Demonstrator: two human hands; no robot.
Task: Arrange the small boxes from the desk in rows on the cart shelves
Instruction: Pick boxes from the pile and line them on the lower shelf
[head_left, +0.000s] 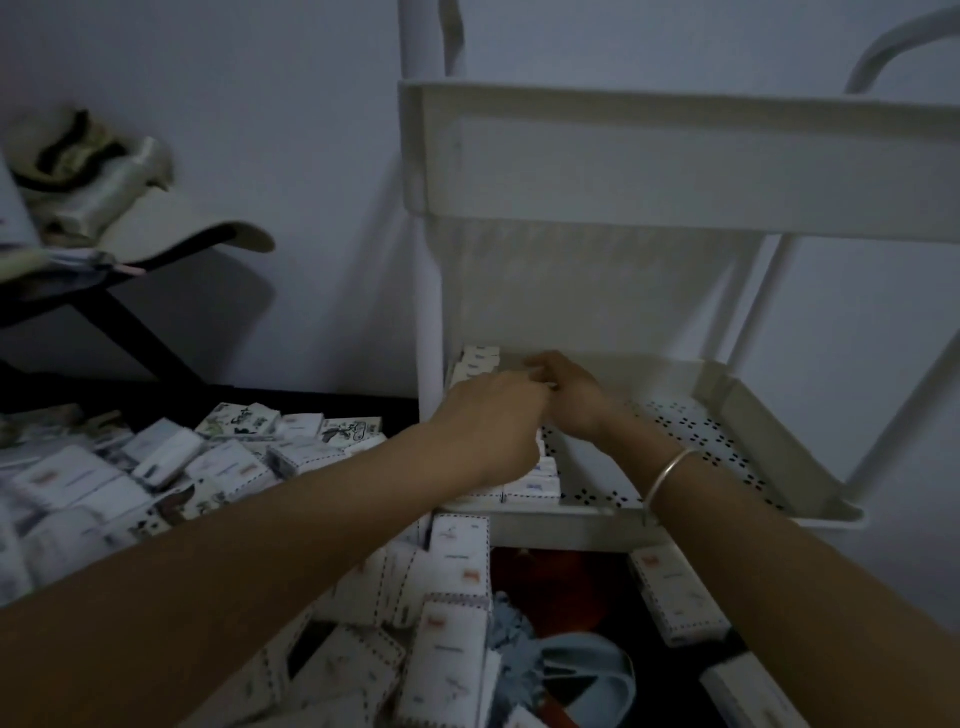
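Cart's middle shelf (696, 431), filling at an early stage. One row of small boxes (535, 486) ran along its left wall, long axis from front rim to back wall; perforated floor showed right of the row. The left hand (493, 421) and right hand (566, 395) met over the row with fingers curled; whether they gripped a box could not be told. Many loose boxes (234, 457) remained heaped at mixed angles on the worktop (332, 404) left of the shelf.

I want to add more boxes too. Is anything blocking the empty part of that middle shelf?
Nothing visible blocks it. The left hand and right hand are at the row of boxes inside the middle shelf, and its holed floor beside them is bare.
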